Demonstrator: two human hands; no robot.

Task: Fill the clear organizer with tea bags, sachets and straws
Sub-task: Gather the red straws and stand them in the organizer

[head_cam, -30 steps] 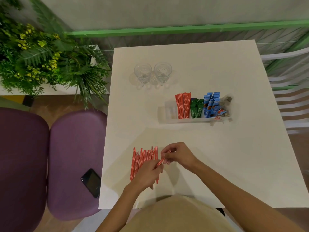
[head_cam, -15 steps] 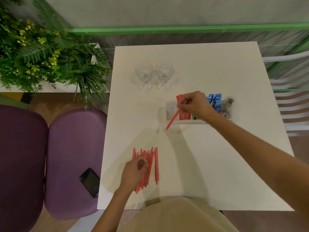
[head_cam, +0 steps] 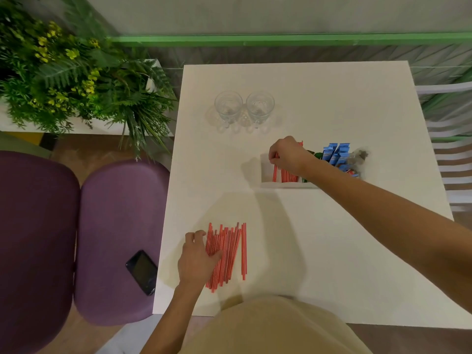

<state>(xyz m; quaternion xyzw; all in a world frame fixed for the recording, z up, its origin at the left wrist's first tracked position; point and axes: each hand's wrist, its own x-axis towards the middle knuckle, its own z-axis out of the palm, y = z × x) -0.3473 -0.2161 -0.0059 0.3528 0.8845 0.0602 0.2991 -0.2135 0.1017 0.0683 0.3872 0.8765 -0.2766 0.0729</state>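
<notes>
The clear organizer [head_cam: 267,175] sits mid-table on the white table [head_cam: 319,238]. It holds red straws [head_cam: 287,177], green sachets [head_cam: 318,155], blue sachets [head_cam: 334,153] and tea bags [head_cam: 358,158] at its right end. My right hand [head_cam: 287,155] hovers over the organizer's left part and pinches one red straw [head_cam: 275,169], which stands in the compartment beside the other straws. A pile of loose red straws [head_cam: 229,254] lies near the table's front left. My left hand [head_cam: 196,259] rests on the pile's left side, fingers curled over the straws.
Two empty glasses [head_cam: 244,107] stand behind the organizer. A black phone [head_cam: 143,271] lies on a purple chair [head_cam: 115,238] left of the table. Green plants [head_cam: 76,80] fill the back left. A white slatted chair [head_cam: 454,149] stands at the right.
My right hand carried one straw from the pile up to the organizer and now has it standing in the left compartment. My left hand slid to the pile's left edge.
</notes>
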